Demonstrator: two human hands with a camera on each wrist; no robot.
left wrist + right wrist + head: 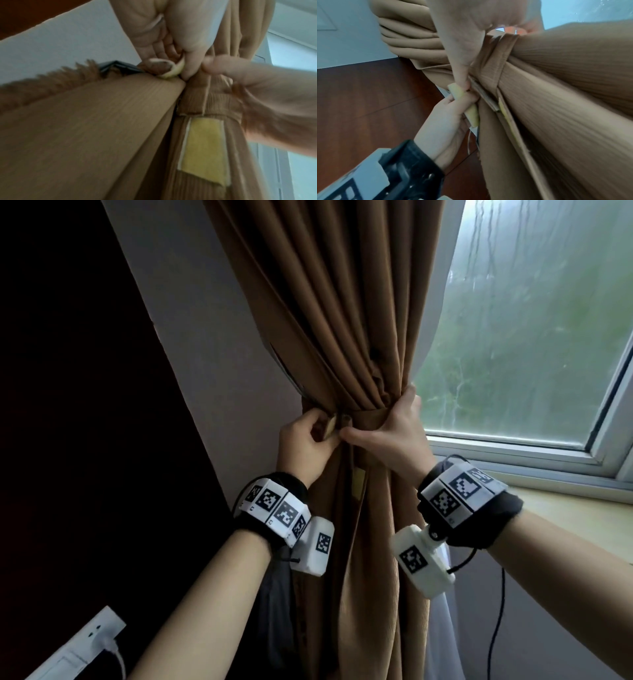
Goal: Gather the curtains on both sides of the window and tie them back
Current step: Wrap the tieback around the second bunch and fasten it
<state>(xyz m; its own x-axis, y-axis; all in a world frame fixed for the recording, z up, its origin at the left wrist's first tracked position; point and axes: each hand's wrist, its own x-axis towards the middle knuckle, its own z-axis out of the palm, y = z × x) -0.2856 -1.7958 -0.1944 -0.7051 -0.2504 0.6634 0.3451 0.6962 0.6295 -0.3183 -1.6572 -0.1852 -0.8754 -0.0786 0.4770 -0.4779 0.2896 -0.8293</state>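
Note:
A brown curtain (342,313) hangs gathered into a bunch at the left side of the window (534,330). A matching brown tie-back band (368,419) is wrapped round the bunch at its waist. My left hand (305,440) pinches the band's loose end, which shows a pale yellow fastening strip (471,116). My right hand (394,433) grips round the bunched curtain over the band, thumb pointing left toward the other hand. Another yellow patch (204,148) lies on the fabric just below the band (212,104).
A dark wood panel (68,405) and a grey wall strip (212,371) stand left of the curtain. The window sill (565,508) runs along the right. A wall socket with a white plug (102,642) sits at lower left. A black cable (496,628) hangs from my right wrist.

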